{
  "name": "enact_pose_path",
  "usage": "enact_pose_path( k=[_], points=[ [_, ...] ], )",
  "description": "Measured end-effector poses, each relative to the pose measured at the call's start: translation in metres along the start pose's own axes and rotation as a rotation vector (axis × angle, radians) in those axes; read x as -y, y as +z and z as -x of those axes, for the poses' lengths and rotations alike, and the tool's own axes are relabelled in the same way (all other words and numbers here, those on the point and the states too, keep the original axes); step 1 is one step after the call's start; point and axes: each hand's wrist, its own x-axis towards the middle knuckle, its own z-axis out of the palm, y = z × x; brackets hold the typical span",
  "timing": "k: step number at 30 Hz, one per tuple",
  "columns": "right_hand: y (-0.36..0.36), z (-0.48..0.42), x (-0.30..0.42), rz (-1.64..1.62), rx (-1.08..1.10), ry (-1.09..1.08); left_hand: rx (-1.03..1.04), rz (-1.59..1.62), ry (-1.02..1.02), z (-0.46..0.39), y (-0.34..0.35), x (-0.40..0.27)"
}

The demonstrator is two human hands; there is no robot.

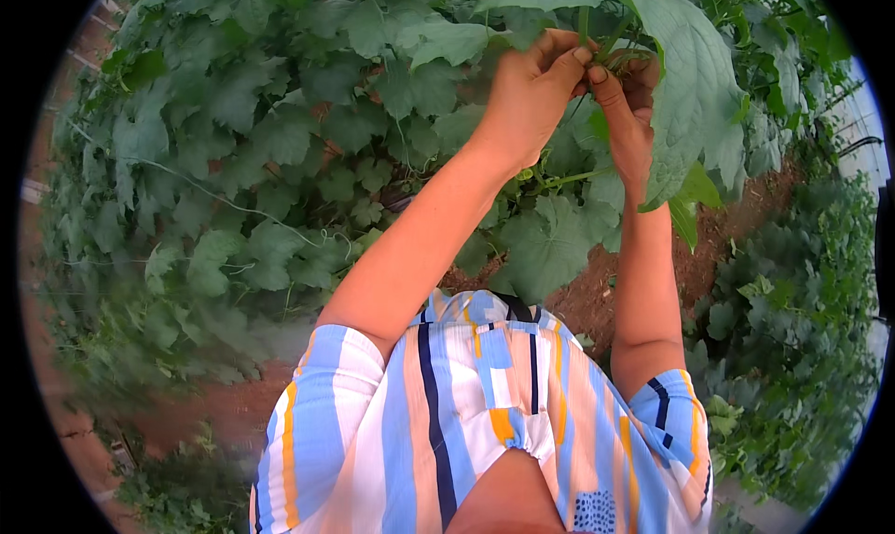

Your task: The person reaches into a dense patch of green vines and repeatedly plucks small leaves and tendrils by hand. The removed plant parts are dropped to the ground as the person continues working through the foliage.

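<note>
At the upper middle, my left hand (528, 90) pinches a green vine stem (583, 24) between thumb and fingers. Close beside it, my right hand (628, 111) has its thumb bent toward thin shoots and tendrils (622, 59) on the same plant, seemingly gripping them. The two thumbs nearly touch. A large lobed leaf (699, 80) hangs over the right hand and hides part of its fingers and wrist. Below the hands, a broad leaf (549, 244) and a pale green side stem (577, 177) of the vine show between my forearms.
Dense vine foliage (266, 128) fills the left and far side, with a curling tendril (217, 195) across it. Brown soil (594, 289) shows between the rows. Another leafy row (790, 338) stands at the right. A soil path (59, 394) runs along the left edge.
</note>
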Motion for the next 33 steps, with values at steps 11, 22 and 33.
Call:
enact_pose_path(
  k=[11,22,33],
  points=[
    [-0.004,0.029,0.041,-0.030,-0.076,0.044,0.083,-0.401,0.186,-0.008,0.004,0.004],
    [-0.028,0.089,0.005,0.494,0.289,0.404,0.208,-1.608,0.451,-0.033,-0.034,0.008],
    [-0.024,0.069,-0.073,-0.270,0.350,0.836,0.256,-1.110,0.417,-0.027,-0.029,-0.025]
  ],
)
